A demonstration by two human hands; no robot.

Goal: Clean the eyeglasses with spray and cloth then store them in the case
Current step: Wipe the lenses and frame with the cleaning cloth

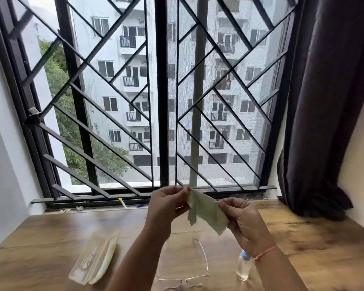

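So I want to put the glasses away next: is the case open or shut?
Open. The case lies on the table with its two halves spread apart, nothing visible inside.

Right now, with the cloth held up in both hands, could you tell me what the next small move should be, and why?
Probably free the right hand for the spray bottle: both hands pinch the cloth, and the eyeglasses lie untouched on the table.
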